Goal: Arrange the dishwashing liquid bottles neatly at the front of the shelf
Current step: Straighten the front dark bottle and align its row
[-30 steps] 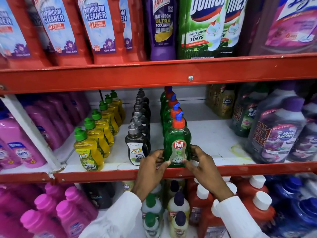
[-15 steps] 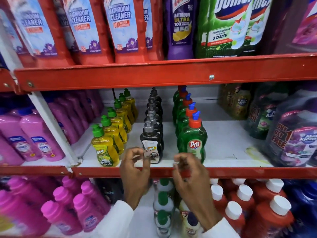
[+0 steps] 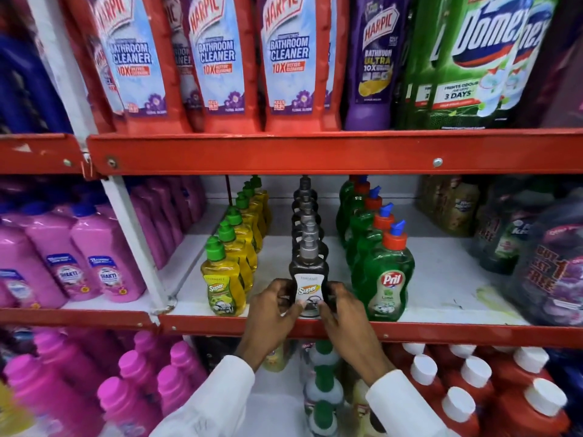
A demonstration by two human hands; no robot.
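Three rows of dishwashing liquid bottles run front to back on the middle shelf [image 3: 441, 331]. The front black Super bottle [image 3: 308, 272] stands at the shelf's front edge in the centre row. My left hand [image 3: 273, 302] grips its left side and my right hand [image 3: 339, 305] grips its right side. The front yellow Super bottle [image 3: 222, 283] with a green cap stands just to the left. A green Pril bottle [image 3: 388, 279] with an orange cap and blue spout stands at the front on the right.
Large dark Max Kleen bottles [image 3: 552, 272] crowd the right of the shelf. Pink Shakti bottles [image 3: 104, 263] fill the left bay behind a white upright [image 3: 132, 241]. Harpic and Domex bottles stand above, red and pink bottles below.
Both hands let go of the green Pril bottle, moved left and closed on the front black Super bottle. The camera shifted left and nearer.
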